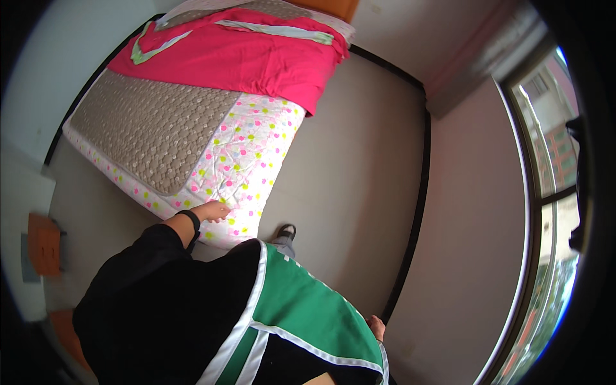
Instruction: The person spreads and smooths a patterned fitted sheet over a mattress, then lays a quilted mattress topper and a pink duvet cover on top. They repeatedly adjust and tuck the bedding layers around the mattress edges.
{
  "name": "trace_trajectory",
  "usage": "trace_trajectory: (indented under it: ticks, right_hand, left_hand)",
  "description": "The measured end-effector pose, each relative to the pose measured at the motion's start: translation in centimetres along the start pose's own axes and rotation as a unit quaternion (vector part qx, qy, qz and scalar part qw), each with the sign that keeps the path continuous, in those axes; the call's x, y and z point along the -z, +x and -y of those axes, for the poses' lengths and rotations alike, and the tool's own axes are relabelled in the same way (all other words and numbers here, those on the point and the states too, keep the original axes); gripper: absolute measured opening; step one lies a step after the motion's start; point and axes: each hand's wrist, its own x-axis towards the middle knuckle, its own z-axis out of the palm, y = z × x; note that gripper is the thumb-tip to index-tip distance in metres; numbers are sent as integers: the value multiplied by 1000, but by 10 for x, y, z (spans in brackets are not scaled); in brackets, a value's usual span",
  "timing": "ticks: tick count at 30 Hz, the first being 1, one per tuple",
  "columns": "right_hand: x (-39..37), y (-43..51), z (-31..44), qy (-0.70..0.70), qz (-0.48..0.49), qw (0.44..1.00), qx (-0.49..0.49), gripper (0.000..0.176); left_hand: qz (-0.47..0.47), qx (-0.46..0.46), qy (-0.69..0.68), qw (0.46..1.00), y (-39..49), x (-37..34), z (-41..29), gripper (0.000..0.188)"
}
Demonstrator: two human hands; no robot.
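Note:
My left hand [211,211], with a black band at the wrist, is over the near corner of a mattress, its fingers curled. Whether it pinches the cloth or only hovers there, I cannot tell. Beneath it is a white sheet [245,159] printed with pink and yellow-green apple-like shapes. A quilted grey-brown pad [159,125] lies on the sheet. Across the far half of the bed spreads a bright pink cover [231,60] with a pale green-and-white border. Low at my right side, my right hand [377,328] is partly hidden behind my green vest; its grip is unclear.
Grey floor [356,159] runs between the bed and the window wall. A large window [548,202] is at right, near a curtain [476,53]. Orange-brown furniture [44,244] stands at far left. An orange headboard [332,8] shows at the top. My foot [287,231] is beside the bed corner.

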Motion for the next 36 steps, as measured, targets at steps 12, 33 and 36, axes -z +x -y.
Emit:
trace_trajectory:
  ticks: [12,33,36]
  right_hand:
    - [-125,254,242,-608,199,625,448,25]
    - [-549,415,823,-180,420,885,85,26]
    - [-641,400,883,-200,414,878,135,27]
  left_hand:
    - [-45,81,-228,969,65,13,-60,41]
    - [-358,83,-544,754,203,168,-281,39]
    - [-419,112,-565,702,239,177,-262,36]
